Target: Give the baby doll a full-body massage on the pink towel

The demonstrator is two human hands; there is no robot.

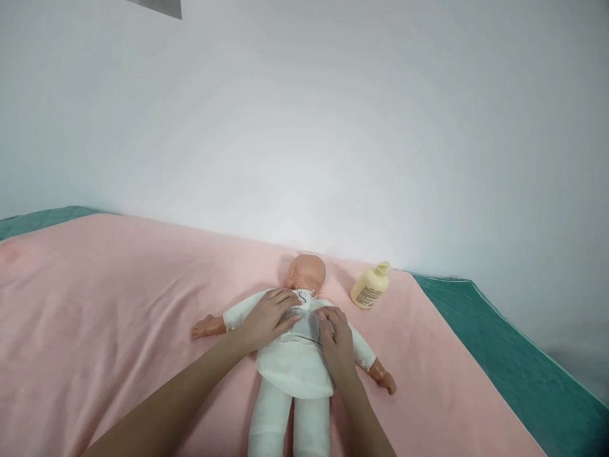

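Observation:
A baby doll in white clothes lies on its back with its arms spread and its head at the far end. Across its chest lies a grey, smooth-looking strip. My left hand rests on the doll's chest, its thumb and fingers closed about the strip's left end. At the right end, my right hand has bent fingers and a thumb pressed on the strip. Fingers partly hide both ends, and what the strip is made of is unclear.
A pale yellow pump bottle stands to the right of the doll's head. Beneath everything is a wrinkled pink sheet, with a green cover showing at the sides. A white wall rises behind.

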